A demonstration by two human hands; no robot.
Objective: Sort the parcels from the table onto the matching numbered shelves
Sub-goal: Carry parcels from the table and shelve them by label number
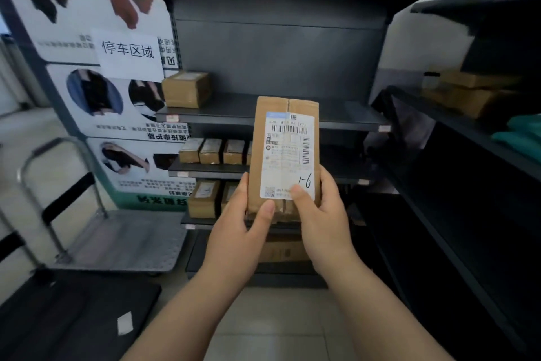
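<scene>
Nearest the camera, both hands grip one parcel (285, 153) upright by its lower end. The left hand (243, 223) curls round its left edge and the right hand (322, 214) round its right edge, thumb on the label (288, 156). It is held in the air before the shelves. It looks light, stiff and tape-slick, best gripped by its side edges. Beyond, a small box (186, 90) sits at a shelf (336, 123)'s left end.

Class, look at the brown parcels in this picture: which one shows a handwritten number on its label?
The upright parcel gripped by the left hand and right hand; the shelved parcels show no legible handwriting.
</scene>
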